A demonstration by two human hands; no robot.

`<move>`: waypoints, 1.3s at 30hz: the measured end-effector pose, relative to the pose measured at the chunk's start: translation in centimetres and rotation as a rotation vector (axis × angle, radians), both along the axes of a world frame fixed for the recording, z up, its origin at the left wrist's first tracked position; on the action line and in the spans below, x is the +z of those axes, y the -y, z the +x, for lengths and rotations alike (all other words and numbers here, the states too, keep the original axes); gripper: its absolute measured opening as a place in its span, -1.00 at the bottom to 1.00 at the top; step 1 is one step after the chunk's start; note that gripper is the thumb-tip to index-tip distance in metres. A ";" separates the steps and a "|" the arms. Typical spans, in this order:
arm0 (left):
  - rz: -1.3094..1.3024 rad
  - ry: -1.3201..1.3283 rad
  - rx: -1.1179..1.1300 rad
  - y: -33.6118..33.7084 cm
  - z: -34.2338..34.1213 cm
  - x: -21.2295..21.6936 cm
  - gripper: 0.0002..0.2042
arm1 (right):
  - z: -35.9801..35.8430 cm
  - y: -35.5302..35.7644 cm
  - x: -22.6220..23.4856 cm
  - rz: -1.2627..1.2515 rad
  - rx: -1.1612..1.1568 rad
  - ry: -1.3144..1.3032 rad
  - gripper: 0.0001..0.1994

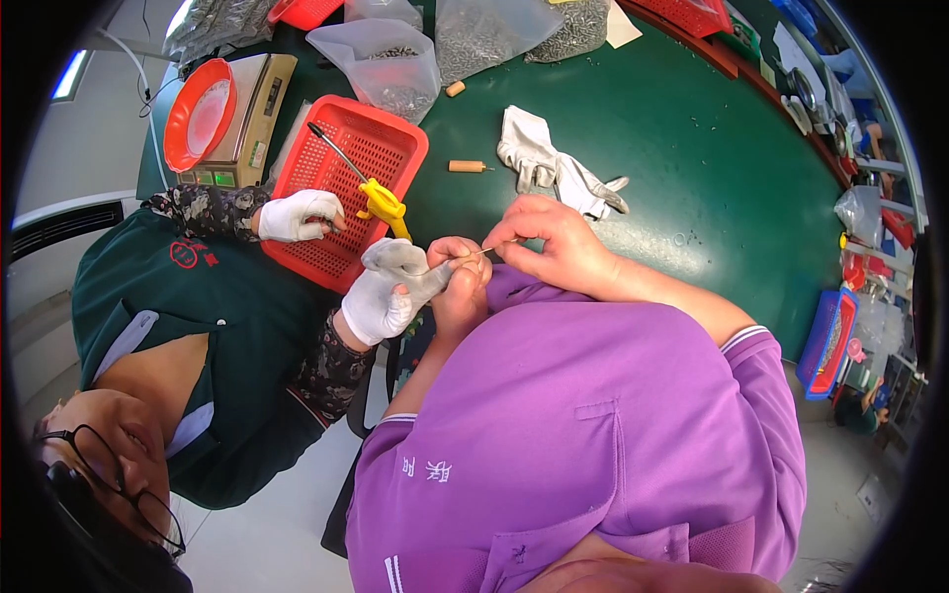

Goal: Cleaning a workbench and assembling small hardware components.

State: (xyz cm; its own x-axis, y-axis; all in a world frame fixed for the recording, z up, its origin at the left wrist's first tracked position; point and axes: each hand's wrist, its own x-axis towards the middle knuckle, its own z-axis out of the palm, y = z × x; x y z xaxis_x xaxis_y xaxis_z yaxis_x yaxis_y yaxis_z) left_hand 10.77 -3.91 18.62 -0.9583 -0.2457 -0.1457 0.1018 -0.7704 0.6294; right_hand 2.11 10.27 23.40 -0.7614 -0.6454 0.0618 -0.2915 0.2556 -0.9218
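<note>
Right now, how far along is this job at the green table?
Done: hard to tell; no finished pile shows, and the red basket looks nearly bare. In hand: the left hand and right hand pinch one thin metal pin. Left: bags of small metal parts and two wooden handles lie untouched on the green table.

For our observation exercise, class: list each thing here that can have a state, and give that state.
right hand: grip pinched shut on thin metal pin
left hand: curled shut, contents hidden
co-worker's gloved hand: touching the left hand
red basket: upright, yellow-handled tool lying across it
spare white gloves: unworn, lying on green table
plastic bag: open
scale: red bowl on top
</note>
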 end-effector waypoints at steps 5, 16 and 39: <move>0.003 -0.005 -0.002 0.0 0.0 0.1 -0.79 | 0.0 0.0 0.0 -0.012 0.005 0.006 -0.87; -0.050 0.013 -0.011 -0.1 0.2 -0.3 -0.78 | 0.0 0.0 0.1 0.009 0.021 -0.028 -0.87; -0.052 -0.070 -0.002 -0.1 0.1 -0.3 -0.82 | 0.2 0.0 0.0 0.018 0.026 -0.075 -0.87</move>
State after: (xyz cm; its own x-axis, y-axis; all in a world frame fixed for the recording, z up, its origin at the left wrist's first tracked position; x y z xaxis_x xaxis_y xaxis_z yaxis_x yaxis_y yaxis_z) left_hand 10.91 -3.78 18.35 -0.9661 -0.2497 -0.0656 0.1457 -0.7372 0.6598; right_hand 2.30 10.24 23.36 -0.7380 -0.6664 0.1060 -0.3663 0.2638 -0.8923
